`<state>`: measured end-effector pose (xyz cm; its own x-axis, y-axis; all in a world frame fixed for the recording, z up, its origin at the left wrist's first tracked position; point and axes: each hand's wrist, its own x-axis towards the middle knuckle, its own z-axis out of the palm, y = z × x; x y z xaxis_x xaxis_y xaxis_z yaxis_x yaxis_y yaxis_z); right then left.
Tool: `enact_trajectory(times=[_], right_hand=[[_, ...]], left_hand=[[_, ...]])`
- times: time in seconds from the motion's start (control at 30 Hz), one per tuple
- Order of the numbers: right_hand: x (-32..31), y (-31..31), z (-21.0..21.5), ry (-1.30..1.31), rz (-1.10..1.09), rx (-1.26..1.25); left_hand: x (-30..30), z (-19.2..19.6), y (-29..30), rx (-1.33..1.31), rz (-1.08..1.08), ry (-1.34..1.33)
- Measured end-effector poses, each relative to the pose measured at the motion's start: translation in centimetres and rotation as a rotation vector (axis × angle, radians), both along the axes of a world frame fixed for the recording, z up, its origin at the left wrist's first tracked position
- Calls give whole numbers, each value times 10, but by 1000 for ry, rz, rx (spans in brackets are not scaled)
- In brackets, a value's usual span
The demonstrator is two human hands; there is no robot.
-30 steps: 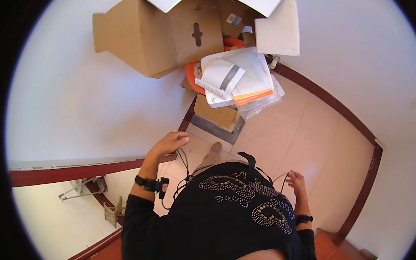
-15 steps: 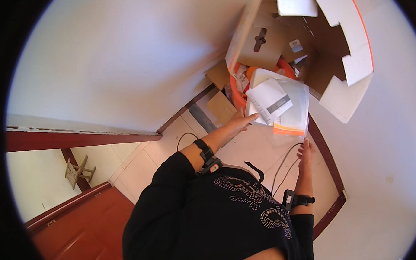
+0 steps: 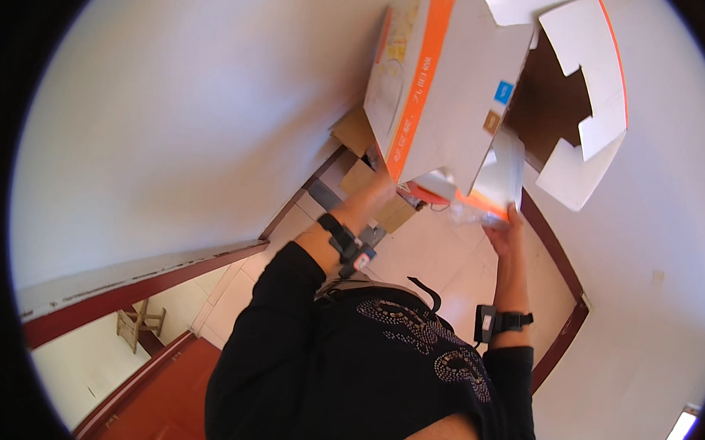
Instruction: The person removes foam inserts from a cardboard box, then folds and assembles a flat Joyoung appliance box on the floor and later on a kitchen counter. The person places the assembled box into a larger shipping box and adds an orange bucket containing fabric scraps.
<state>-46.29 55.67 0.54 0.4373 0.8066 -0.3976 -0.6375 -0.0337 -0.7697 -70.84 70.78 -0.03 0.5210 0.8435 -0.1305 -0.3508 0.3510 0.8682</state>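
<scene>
A large cardboard box [image 3: 460,91], white outside with an orange stripe, stands in the far corner with its top flaps spread. My left hand [image 3: 375,196] is at the lower near corner of its striped side; its fingers are blurred and partly hidden by the panel. My right hand [image 3: 506,231] is closed on the near edge of a flat clear plastic sleeve [image 3: 510,172] with white and orange contents. Part of this sleeve is covered by the box panel. Below the panel's edge shows a bit of an orange-red object [image 3: 428,193].
Smaller brown cardboard pieces [image 3: 356,134] lie against the left wall. A small wooden stool [image 3: 139,325] stands beyond the dark red threshold at lower left, near a red door [image 3: 156,392]. White walls close in on both sides of the tiled floor [image 3: 422,247].
The box's striped side has swung across the opening, hiding the white booklet and most of the orange tub. My left hand has moved left from the sleeve to the box corner; my right still holds the sleeve.
</scene>
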Motion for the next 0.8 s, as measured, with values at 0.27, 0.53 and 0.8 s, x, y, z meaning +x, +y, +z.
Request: enact_trajectory(times=[0.27,0.53,0.8], right_hand=[[-59,76,92,-19,-308,9],[-76,108,141,6,-357,-4],[-82,113,128,13,-395,3]], left_hand=[[-23,11,66,-15,-78,-110],[-80,-40,61,54,-191,259],[-93,-46,38,156,-275,488]])
